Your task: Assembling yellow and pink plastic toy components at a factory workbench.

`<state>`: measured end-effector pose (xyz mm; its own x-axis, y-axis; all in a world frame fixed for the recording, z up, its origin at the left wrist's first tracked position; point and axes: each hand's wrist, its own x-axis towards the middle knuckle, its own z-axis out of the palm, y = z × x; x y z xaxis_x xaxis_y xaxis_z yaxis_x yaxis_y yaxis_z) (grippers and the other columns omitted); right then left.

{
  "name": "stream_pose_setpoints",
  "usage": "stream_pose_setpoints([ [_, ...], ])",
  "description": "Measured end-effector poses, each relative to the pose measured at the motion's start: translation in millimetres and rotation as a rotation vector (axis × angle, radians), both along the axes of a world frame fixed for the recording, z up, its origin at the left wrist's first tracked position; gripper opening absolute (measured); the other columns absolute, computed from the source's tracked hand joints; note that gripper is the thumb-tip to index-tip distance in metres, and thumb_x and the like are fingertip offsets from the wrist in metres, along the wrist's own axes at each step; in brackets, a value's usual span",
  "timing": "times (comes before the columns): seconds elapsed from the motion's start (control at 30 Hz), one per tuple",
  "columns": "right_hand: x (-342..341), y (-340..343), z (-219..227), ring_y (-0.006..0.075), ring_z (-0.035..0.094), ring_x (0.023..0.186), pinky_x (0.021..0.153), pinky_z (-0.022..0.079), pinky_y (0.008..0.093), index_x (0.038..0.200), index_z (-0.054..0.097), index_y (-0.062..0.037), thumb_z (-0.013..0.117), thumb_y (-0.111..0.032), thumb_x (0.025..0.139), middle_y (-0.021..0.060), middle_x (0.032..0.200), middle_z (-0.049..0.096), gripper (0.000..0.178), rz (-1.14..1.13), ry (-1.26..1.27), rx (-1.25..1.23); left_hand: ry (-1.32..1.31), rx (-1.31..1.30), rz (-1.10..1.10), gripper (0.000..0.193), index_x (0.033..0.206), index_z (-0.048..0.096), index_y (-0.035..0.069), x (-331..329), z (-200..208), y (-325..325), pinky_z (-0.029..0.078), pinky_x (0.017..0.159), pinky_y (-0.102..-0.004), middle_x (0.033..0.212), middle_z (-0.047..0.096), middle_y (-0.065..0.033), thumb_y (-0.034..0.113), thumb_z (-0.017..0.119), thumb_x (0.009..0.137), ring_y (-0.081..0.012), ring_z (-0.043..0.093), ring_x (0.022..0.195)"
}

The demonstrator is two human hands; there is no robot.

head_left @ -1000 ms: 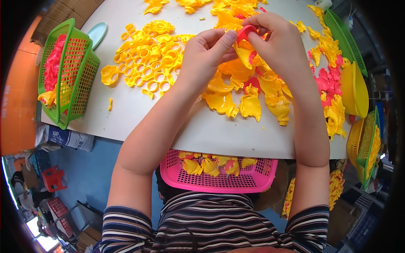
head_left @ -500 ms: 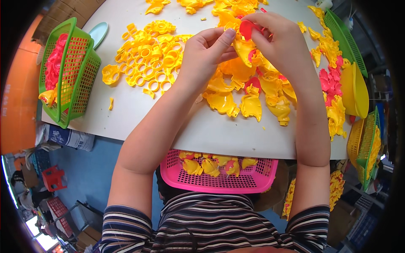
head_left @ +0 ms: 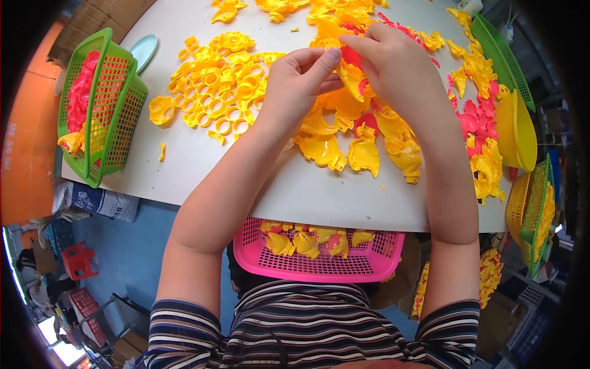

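Over a white table [head_left: 307, 190], the left hand [head_left: 301, 77] pinches a yellow piece [head_left: 352, 82], best held steady; the right hand [head_left: 396, 64] has fingers curled beside a red part [head_left: 351, 57], grip impossible to tell

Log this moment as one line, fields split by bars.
left hand: pinching yellow piece | right hand: by red piece, grip hidden | table: yellow rings at left | pink basket: yellow-and-red pieces

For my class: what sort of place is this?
Probably a plastic-parts workshop: many matching yellow rings lie heaped on a white table, and a pink basket holds small yellow-and-red pieces.
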<state>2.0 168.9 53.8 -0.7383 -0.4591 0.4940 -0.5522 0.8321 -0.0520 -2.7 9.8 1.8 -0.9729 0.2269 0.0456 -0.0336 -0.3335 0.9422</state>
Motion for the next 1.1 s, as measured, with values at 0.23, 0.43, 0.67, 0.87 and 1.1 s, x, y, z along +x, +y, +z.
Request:
stream_pose_setpoints([
  [0.23,-8.5,3.6,12.0,0.0084,0.058,0.068,0.062,0.046,0.0227,0.091,0.057,-0.0017,0.057,-0.001,0.080,0.0053,0.078,0.063,0.012,0.018,-0.334,-0.845,0.010,0.044,0.010,0.036,0.101,0.060,-0.004,-1.4,3.9,-1.5,0.053,0.077,-0.0260,0.092,0.064,-0.0100,0.028,0.061,0.087,-0.0151,0.064,0.082],
  [0.43,-4.7,-5.7,2.0,0.0068,0.060,0.068,0.063,0.047,0.0222,0.096,0.055,-0.0005,0.060,-0.011,0.083,0.0083,0.079,0.067,0.017,-0.117,-0.437,-0.694,0.024,0.091,0.004,0.036,0.101,0.060,-0.004,-1.3,5.9,-2.2,0.054,0.077,-0.0259,0.092,0.064,-0.0096,0.029,0.061,0.087,-0.0147,0.064,0.082],
  [0.67,-0.9,-9.1,-6.8,0.0221,0.065,0.069,0.063,0.049,0.0295,0.092,0.059,0.0003,0.060,-0.012,0.082,0.0117,0.076,0.067,0.016,-0.226,-0.226,-0.287,0.016,0.087,0.002,0.034,0.100,0.060,-0.003,-2.3,4.2,-3.8,0.054,0.076,-0.0258,0.090,0.064,-0.0083,0.029,0.061,0.087,-0.0138,0.064,0.080],
  [0.87,2.2,-7.5,-2.8,0.0302,0.062,0.064,0.057,0.048,0.0354,0.085,0.061,0.0012,0.061,-0.013,0.080,0.0160,0.070,0.062,0.015,-0.201,-0.087,-0.168,0.014,0.117,-0.014,0.032,0.099,0.060,-0.003,-1.4,4.3,-2.4,0.054,0.075,-0.0258,0.090,0.064,-0.0082,0.027,0.062,0.087,-0.0135,0.064,0.079],
  [1.1,0.1,-7.3,-12.5,0.0312,0.060,0.061,0.056,0.047,0.0368,0.086,0.061,0.0005,0.060,-0.009,0.079,0.0166,0.067,0.060,0.012,-0.164,-0.069,-0.175,0.178,-0.086,0.090,0.029,0.099,0.060,-0.005,6.2,9.2,2.6,0.053,0.068,-0.0238,0.087,0.065,-0.0092,0.020,0.063,0.084,-0.0124,0.064,0.073],
])
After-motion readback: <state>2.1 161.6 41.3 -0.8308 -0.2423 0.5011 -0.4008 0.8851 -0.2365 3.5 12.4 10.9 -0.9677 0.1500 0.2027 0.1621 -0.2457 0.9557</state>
